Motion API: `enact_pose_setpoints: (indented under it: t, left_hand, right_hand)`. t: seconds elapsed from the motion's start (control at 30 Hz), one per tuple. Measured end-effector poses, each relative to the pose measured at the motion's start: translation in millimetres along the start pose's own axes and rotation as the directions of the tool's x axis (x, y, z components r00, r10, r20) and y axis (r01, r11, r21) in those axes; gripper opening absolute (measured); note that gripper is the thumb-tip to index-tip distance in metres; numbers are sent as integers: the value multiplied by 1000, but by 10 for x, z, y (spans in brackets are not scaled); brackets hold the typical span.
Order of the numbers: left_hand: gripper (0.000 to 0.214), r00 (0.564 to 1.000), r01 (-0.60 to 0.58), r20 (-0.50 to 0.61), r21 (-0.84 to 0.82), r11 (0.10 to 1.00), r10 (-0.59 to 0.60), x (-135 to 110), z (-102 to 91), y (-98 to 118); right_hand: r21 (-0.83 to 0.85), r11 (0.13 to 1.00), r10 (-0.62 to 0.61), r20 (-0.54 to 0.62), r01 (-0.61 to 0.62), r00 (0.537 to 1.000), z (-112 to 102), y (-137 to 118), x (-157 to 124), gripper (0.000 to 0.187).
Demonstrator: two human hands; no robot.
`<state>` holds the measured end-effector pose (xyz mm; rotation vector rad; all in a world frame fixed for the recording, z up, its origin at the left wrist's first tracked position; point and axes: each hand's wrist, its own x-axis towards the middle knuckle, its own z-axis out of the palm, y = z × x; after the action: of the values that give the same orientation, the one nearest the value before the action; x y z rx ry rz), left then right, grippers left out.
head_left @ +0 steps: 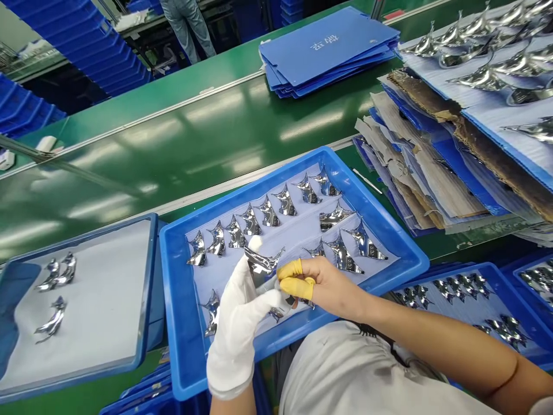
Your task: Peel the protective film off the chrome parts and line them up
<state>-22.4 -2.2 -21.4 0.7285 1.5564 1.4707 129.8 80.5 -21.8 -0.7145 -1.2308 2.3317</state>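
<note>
A curved, pointed chrome part (262, 263) is held up over the blue tray (181, 323). My left hand (237, 323), in a white glove, grips it from the left between thumb and fingers. Yellow finger covers sit on the thumb and forefinger of my right hand (317, 282), which are closed at the part's right edge. Below my hands, something partly hidden has a dark spot; I cannot make it out. Similar chrome parts (249, 220) lie in rows on the white sheet lining the tray, some hidden by my hands.
A second tray (108, 300) at left holds 3 chrome parts. Blue plastic sheets (328, 49) lie stacked beyond the green conveyor surface (207, 132). Worn cardboard layers (427, 167) and more chrome parts crowd the right. A person's legs (189, 26) show at the back.
</note>
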Motion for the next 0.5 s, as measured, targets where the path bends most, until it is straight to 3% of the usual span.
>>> enact_pose_setpoints:
  t: [0.1, 0.23, 0.4, 0.5]
  left_hand:
    - [74, 993, 17, 116, -21, 1000, -14, -3, 24, 63]
    - [45, 1000, 3, 24, -67, 998, -2, -27, -36, 10]
    - [29, 999, -17, -28, -86, 996, 14, -53, -86, -43]
    - [29, 999, -20, -50, -101, 995, 15, -65, -68, -38]
  right_hand:
    - [-197, 975, -104, 21, 106, 994, 8, -35, -51, 18]
    - [-448, 821, -327, 140, 355, 934, 11, -85, -122, 20]
    - [-575, 599, -510, 263, 558, 819, -13, -77, -142, 22]
    - [-574, 600, -501, 273, 557, 821, -18, -71, -141, 22]
